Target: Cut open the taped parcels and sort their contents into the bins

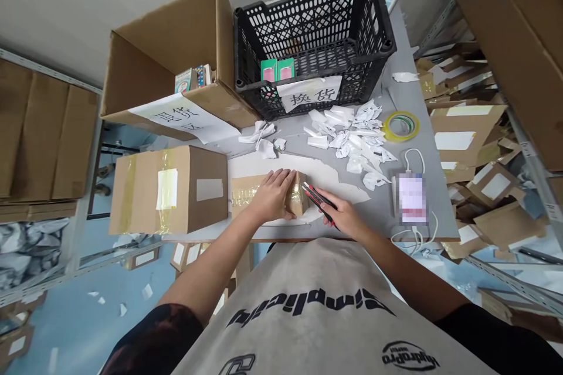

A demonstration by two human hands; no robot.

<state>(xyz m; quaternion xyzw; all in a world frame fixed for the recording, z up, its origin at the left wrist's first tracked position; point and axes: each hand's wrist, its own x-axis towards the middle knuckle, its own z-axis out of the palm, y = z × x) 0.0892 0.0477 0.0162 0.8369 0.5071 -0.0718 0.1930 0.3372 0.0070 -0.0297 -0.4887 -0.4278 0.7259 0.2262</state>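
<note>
A small cardboard box (244, 187) with clear tape across it lies on a sheet of white paper (323, 173) near the table's front edge. My left hand (272, 196) grips it from above near its right end, fingers over the far side and thumb on the near side. A black and red box cutter (316, 194) is held in my right hand (342, 214), its tip beside the right end of the box. Whether the blade touches the cardboard I cannot tell.
A larger taped carton (206, 164) stands at left. Behind are an open carton (167, 29) and a black plastic crate (303, 9), both holding small boxes. Crumpled paper scraps (352, 132), a tape roll (401, 126) and a cabled phone (412, 199) lie on the grey table (433, 181).
</note>
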